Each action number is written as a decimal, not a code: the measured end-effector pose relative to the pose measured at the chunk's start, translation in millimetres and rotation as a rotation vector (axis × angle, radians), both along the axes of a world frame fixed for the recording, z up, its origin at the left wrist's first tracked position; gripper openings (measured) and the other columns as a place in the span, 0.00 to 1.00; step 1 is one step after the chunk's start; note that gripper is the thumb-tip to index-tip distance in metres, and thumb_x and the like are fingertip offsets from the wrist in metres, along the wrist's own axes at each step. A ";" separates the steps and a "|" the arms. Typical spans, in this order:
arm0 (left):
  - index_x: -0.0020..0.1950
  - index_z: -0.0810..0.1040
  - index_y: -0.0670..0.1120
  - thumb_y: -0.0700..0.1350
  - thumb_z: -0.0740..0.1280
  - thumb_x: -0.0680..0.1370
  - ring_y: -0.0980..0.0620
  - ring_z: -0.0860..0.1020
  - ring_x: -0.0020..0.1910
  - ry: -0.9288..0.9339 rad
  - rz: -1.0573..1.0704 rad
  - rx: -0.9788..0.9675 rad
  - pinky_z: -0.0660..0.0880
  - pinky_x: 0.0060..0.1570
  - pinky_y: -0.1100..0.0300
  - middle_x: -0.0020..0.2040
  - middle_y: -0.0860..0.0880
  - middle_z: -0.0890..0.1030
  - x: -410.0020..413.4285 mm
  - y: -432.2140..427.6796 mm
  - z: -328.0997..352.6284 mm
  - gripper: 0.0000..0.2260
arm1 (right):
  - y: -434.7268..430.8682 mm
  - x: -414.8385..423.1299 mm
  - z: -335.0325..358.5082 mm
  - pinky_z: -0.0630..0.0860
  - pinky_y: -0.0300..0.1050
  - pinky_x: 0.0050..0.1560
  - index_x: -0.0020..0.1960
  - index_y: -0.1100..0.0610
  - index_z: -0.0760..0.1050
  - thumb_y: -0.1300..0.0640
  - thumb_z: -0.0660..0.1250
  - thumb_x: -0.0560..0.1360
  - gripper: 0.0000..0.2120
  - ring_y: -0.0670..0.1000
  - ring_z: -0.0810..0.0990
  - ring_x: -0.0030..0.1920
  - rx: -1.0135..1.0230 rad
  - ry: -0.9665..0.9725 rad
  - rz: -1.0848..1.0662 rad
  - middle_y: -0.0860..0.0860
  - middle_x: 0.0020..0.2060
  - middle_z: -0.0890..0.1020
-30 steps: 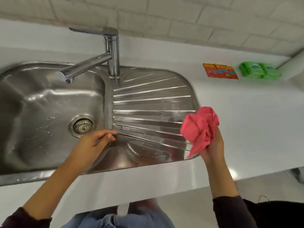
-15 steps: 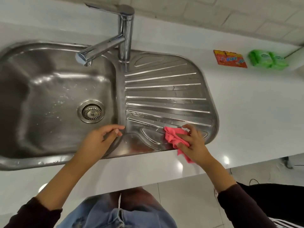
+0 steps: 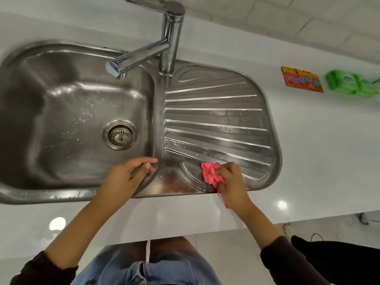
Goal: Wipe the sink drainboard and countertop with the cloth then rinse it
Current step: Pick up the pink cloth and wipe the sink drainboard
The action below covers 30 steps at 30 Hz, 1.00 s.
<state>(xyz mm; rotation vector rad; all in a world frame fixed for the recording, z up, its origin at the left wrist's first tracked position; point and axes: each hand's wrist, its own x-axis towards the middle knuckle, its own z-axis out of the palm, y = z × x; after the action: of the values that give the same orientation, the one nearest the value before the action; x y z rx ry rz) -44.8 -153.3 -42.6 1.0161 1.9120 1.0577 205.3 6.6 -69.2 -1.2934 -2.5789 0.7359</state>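
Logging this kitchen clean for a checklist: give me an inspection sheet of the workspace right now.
Surface: white countertop, glossy; steel drainboard, droplets on its nearer ribs.
Job's things: pink cloth bunched on the drainboard's near part; faucet, spout over the basin, no water seen running.
Clutter: red sachet strip and green packet near the back wall.
Hands: right hand grips the cloth; left hand rests, fingers relaxed, at the basin's edge.
Cables: thin dark cord on the floor, right.
Surroundings: tiled wall behind; pale floor below.
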 end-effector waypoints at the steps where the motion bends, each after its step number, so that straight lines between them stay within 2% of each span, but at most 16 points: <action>1: 0.50 0.75 0.68 0.45 0.62 0.79 0.67 0.78 0.48 0.003 0.003 0.000 0.71 0.46 0.71 0.43 0.64 0.82 0.0 0.1 0.2 0.14 | -2.1 -7.1 -1.2 0.68 0.45 0.47 0.50 0.62 0.78 0.73 0.61 0.61 0.20 0.61 0.73 0.48 0.009 -0.008 0.017 0.60 0.46 0.75; 6: 0.50 0.74 0.67 0.45 0.62 0.79 0.67 0.77 0.48 0.011 0.015 0.008 0.70 0.45 0.75 0.42 0.62 0.83 -0.8 -1.8 0.5 0.14 | -10.2 -47.3 -5.7 0.64 0.45 0.51 0.49 0.61 0.76 0.67 0.60 0.63 0.15 0.59 0.71 0.52 -0.008 -0.007 0.117 0.59 0.51 0.75; 9: 0.50 0.75 0.66 0.44 0.63 0.79 0.66 0.78 0.46 0.006 0.045 0.022 0.70 0.44 0.78 0.45 0.67 0.81 -1.8 -4.5 1.4 0.14 | -16.1 -71.9 -7.0 0.62 0.44 0.53 0.50 0.59 0.75 0.62 0.61 0.65 0.14 0.57 0.69 0.54 -0.034 -0.013 0.191 0.57 0.54 0.74; 12: 0.50 0.76 0.66 0.44 0.63 0.79 0.61 0.79 0.44 -0.001 0.072 0.038 0.73 0.46 0.69 0.45 0.66 0.81 -3.2 -7.7 0.9 0.14 | -18.4 -96.7 -9.9 0.61 0.44 0.53 0.54 0.57 0.75 0.60 0.65 0.70 0.13 0.57 0.68 0.56 -0.022 -0.023 0.250 0.56 0.57 0.73; 14: 0.49 0.76 0.66 0.43 0.63 0.79 0.59 0.79 0.43 0.004 0.087 0.043 0.74 0.47 0.64 0.45 0.66 0.81 -4.8 -9.3 1.5 0.15 | -19.5 -111.8 -10.1 0.65 0.47 0.55 0.56 0.56 0.75 0.62 0.66 0.70 0.15 0.57 0.68 0.56 -0.016 -0.022 0.284 0.56 0.57 0.73; 17: 0.49 0.77 0.65 0.41 0.63 0.79 0.63 0.79 0.44 -0.007 0.104 0.071 0.74 0.49 0.67 0.45 0.65 0.81 -5.9 -10.2 2.8 0.16 | -22.4 -131.6 -7.3 0.67 0.52 0.56 0.56 0.55 0.76 0.63 0.66 0.69 0.15 0.56 0.69 0.56 -0.030 0.009 0.342 0.55 0.56 0.73; 21: 0.50 0.77 0.64 0.42 0.64 0.79 0.62 0.79 0.45 0.015 0.121 0.064 0.75 0.49 0.63 0.41 0.59 0.83 -7.9 -15.4 1.5 0.14 | -27.5 -159.6 2.6 0.70 0.55 0.56 0.49 0.62 0.78 0.68 0.65 0.70 0.09 0.59 0.72 0.55 -0.118 0.154 0.333 0.59 0.53 0.76; 22: 0.50 0.77 0.64 0.43 0.63 0.79 0.62 0.79 0.45 0.025 0.125 0.053 0.74 0.48 0.63 0.41 0.59 0.83 -9.2 -17.6 0.8 0.14 | -25.7 -163.5 6.6 0.71 0.53 0.56 0.49 0.65 0.78 0.70 0.64 0.71 0.09 0.59 0.73 0.55 -0.169 0.208 0.321 0.61 0.52 0.76; 24: 0.50 0.76 0.65 0.43 0.63 0.79 0.64 0.78 0.45 0.023 0.133 0.038 0.73 0.46 0.67 0.43 0.59 0.83 -13.1 -22.1 -0.3 0.15 | -19.1 -159.5 18.3 0.70 0.43 0.58 0.50 0.68 0.76 0.73 0.61 0.72 0.09 0.58 0.73 0.56 -0.256 0.299 0.297 0.61 0.53 0.75; 27: 0.50 0.76 0.66 0.43 0.62 0.80 0.69 0.77 0.45 0.017 0.144 0.018 0.70 0.42 0.77 0.43 0.59 0.83 -19.3 -28.8 -1.0 0.15 | -4.3 -126.4 34.3 0.65 0.31 0.58 0.49 0.68 0.77 0.71 0.61 0.71 0.09 0.50 0.72 0.54 -0.213 0.349 0.338 0.55 0.52 0.75; 28: 0.50 0.75 0.66 0.44 0.62 0.80 0.69 0.77 0.46 0.015 0.148 0.011 0.70 0.41 0.77 0.44 0.60 0.82 -20.8 -30.5 -1.2 0.14 | 0.7 -110.6 36.6 0.65 0.32 0.59 0.48 0.67 0.78 0.70 0.63 0.70 0.09 0.48 0.72 0.54 -0.182 0.328 0.367 0.56 0.51 0.76; 30: 0.51 0.75 0.67 0.45 0.62 0.80 0.69 0.77 0.47 0.011 0.159 0.002 0.71 0.42 0.74 0.44 0.61 0.82 -23.0 -33.0 -1.4 0.14 | 9.6 -77.8 36.3 0.67 0.47 0.61 0.47 0.64 0.81 0.69 0.67 0.69 0.08 0.53 0.74 0.55 -0.132 0.209 0.392 0.59 0.52 0.79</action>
<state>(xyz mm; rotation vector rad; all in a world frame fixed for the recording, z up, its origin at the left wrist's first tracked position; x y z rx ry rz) -67.9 -186.3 -44.0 0.8842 2.0278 1.1443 127.5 16.3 -32.9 -0.6930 -2.6707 1.0597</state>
